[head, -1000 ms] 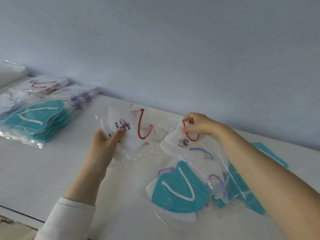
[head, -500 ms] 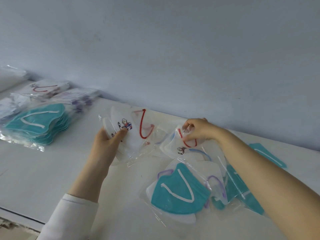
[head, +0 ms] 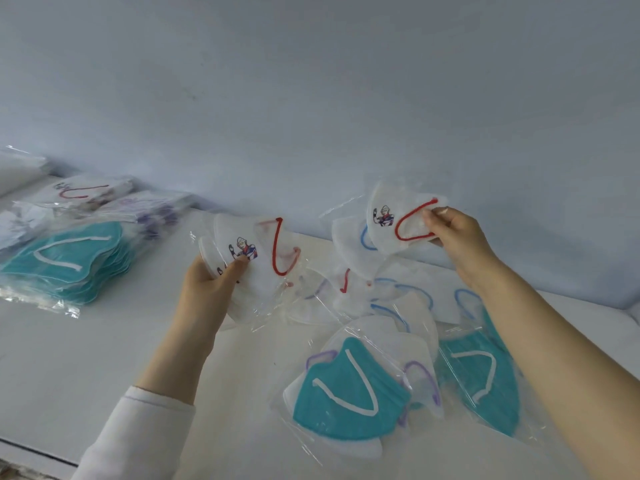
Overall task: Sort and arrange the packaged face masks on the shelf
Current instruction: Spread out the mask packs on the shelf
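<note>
While the left hand (head: pixel 211 282) gripped a few white masks (head: pixel 252 268) at frame centre, the right hand (head: pixel 453 233) pinched another white mask (head: pixel 391 220) upper right.

No words or numbers can be read here. The right hand (head: pixel 453 230) pinches a wrapped right white mask (head: pixel 398 237) with a little cartoon figure (head: pixel 382 215) printed on it in red, blue and white, with no letters next to it. The left hand (head: pixel 211 282) holds a left white mask (head: pixel 263 271) with the same kind of little figure (head: pixel 244 249). A far pack (head: pixel 104 192) at the back left has small dark marks by a red loop, too blurry to read.
</note>
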A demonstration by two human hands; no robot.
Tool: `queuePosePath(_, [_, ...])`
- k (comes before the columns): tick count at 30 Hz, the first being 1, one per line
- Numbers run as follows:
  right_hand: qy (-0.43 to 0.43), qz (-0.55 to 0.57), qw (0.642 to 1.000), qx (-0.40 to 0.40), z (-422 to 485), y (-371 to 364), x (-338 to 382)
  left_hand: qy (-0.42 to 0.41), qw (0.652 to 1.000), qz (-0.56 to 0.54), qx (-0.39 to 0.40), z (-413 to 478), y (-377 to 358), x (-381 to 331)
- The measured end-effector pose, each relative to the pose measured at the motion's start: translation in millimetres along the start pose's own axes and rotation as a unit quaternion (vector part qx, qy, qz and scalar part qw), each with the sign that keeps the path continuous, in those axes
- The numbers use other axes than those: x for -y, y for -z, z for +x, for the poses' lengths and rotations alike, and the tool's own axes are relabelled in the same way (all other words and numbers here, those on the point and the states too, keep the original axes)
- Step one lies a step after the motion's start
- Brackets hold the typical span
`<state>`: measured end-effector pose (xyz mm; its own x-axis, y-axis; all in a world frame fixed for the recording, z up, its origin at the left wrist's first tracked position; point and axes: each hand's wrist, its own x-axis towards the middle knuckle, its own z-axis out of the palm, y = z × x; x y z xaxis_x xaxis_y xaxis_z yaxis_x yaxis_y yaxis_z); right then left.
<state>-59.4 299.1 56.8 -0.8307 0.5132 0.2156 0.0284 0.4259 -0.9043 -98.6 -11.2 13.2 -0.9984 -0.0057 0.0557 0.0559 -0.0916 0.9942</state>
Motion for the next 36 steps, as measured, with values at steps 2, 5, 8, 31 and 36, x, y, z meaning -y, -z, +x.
queuePosePath(2, [0.013, 0.01, 0.999, -0.032, -2.9, 4.5, 3.8, -0.007, 1.0, -0.002, 0.002, 1.3, -2.4, -1.4])
queuePosePath(5, [0.027, 0.084, 0.993, -0.082, -8.9, 10.8, 16.7, -0.016, 1.0, 0.003, 0.021, 1.7, -8.2, -2.1])
queuePosePath(8, [0.028, 0.107, 0.99, -0.091, -16.2, 10.6, 29.7, -0.025, 0.998, 0.008, 0.049, -0.8, -17.4, -3.4])
queuePosePath(31, [0.087, -0.606, 0.788, 0.062, -43.1, -52.5, -8.5, 0.004, 0.998, -0.037, -0.046, 16.3, 32.5, 6.7])
queuePosePath(36, [0.113, -0.495, 0.835, 0.213, -9.1, -70.2, -5.6, 0.007, 0.998, -0.05, -0.028, 14.8, 22.7, 6.9])
